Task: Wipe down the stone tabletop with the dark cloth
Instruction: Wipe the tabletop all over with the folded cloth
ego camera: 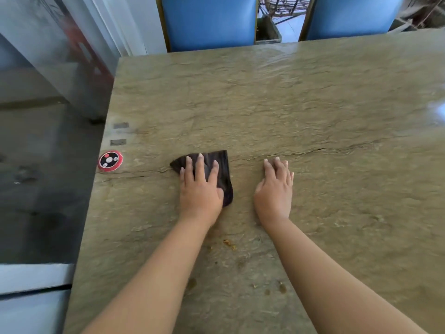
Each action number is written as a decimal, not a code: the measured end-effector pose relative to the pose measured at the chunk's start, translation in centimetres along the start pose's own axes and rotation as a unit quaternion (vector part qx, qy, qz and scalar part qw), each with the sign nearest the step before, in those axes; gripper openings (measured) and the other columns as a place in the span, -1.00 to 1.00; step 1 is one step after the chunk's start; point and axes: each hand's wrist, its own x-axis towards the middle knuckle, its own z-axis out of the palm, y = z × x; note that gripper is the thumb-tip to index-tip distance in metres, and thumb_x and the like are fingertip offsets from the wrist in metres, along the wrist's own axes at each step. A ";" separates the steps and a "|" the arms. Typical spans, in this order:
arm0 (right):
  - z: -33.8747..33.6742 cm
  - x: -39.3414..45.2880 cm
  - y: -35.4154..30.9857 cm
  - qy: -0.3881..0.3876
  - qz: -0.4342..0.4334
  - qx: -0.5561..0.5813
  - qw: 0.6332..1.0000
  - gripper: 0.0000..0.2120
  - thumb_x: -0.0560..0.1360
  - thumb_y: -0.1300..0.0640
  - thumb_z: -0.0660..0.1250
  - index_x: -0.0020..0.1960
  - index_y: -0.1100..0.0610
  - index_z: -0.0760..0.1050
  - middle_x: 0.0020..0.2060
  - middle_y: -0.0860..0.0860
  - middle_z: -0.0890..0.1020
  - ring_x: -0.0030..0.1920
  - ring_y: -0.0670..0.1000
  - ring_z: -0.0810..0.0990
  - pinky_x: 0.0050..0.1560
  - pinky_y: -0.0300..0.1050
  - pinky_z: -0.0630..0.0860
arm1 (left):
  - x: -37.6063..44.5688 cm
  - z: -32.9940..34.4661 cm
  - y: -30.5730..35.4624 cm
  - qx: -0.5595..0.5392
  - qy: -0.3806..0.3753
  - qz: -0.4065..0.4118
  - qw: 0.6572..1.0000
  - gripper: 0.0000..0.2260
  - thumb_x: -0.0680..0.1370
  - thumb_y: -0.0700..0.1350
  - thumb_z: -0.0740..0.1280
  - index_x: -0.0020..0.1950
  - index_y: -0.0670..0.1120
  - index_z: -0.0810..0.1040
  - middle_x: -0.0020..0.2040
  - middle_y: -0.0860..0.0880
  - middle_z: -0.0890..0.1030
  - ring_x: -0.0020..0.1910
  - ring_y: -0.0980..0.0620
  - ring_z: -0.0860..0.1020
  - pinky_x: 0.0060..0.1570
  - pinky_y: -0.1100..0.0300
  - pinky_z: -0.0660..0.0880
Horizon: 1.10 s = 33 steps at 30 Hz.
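Observation:
The stone tabletop (301, 104) is tan-green with rough veins and fills most of the view. A folded dark cloth (222, 168) lies flat on it left of centre. My left hand (199, 186) presses down on the cloth with straight, spread fingers. My right hand (275, 186) rests flat on the bare stone just to the right of the cloth, fingers straight and together, holding nothing. Small brown crumbs (230, 244) and spots lie on the stone between my forearms, nearer to me than the cloth.
A round red and black call button (110, 160) sits near the table's left edge, with two small grey patches (121, 125) beyond it. Two blue chairs (209, 20) stand at the far edge. Dark floor lies to the left of the table.

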 end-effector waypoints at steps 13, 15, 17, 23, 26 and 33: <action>4.2 -1.3 -8.3 -0.156 -0.154 0.011 0.976 -0.50 0.59 0.21 0.10 0.52 0.09 0.16 0.55 0.04 0.09 0.56 0.03 -0.10 0.52 -0.06 -0.23 | -2.9 1.3 -7.2 -0.005 0.067 -0.099 0.993 -0.43 0.55 0.13 0.00 0.51 -0.09 0.28 0.54 -0.29 0.14 0.51 -0.33 0.08 0.47 -0.19 0.07; 4.5 -1.3 -8.5 -0.148 -0.149 0.001 0.978 -0.50 0.59 0.21 0.09 0.53 0.08 0.15 0.55 0.03 0.08 0.56 0.02 -0.11 0.52 -0.07 -0.23 | -7.1 2.0 -7.0 -0.010 0.079 -0.055 0.995 -0.46 0.57 0.11 0.04 0.51 -0.07 0.29 0.53 -0.28 0.16 0.52 -0.32 0.08 0.47 -0.19 0.11; 4.8 -1.5 -8.6 -0.152 -0.140 -0.009 0.978 -0.49 0.60 0.21 0.06 0.53 0.06 0.12 0.56 0.01 0.05 0.56 0.01 -0.13 0.51 -0.08 -0.25 | -9.2 2.5 -9.1 0.006 0.064 -0.013 0.998 -0.48 0.59 0.10 0.06 0.52 -0.06 0.27 0.54 -0.26 0.15 0.53 -0.29 0.06 0.46 -0.18 0.15; 4.3 -1.4 -8.6 -0.181 -0.139 -0.023 0.973 -0.52 0.62 0.17 0.05 0.53 0.04 0.11 0.56 0.01 0.03 0.56 0.01 -0.13 0.52 -0.08 -0.24 | -4.2 0.9 -14.9 0.010 0.042 -0.174 0.984 -0.46 0.60 0.10 0.10 0.54 -0.10 0.22 0.54 -0.30 0.09 0.51 -0.35 0.05 0.48 -0.20 0.03; 3.9 -1.3 -8.7 -0.195 -0.142 -0.036 0.970 -0.52 0.63 0.15 0.04 0.54 0.03 0.10 0.56 0.01 0.03 0.56 0.01 -0.12 0.53 -0.06 -0.20 | -6.5 0.9 -13.1 0.001 0.047 -0.186 0.981 -0.46 0.60 0.10 0.05 0.55 -0.09 0.20 0.56 -0.27 0.06 0.51 -0.33 0.02 0.48 -0.21 0.02; 1.9 -3.0 -7.6 -0.226 -0.184 -0.013 0.956 -0.52 0.60 0.22 0.12 0.50 0.01 0.23 0.51 -0.05 0.19 0.53 0.02 0.04 0.52 -0.06 -0.01 | -16.5 1.7 -10.4 -0.012 0.033 -0.048 0.998 -0.44 0.58 0.13 0.05 0.54 -0.08 0.23 0.55 -0.25 0.12 0.53 -0.30 0.01 0.46 -0.22 0.12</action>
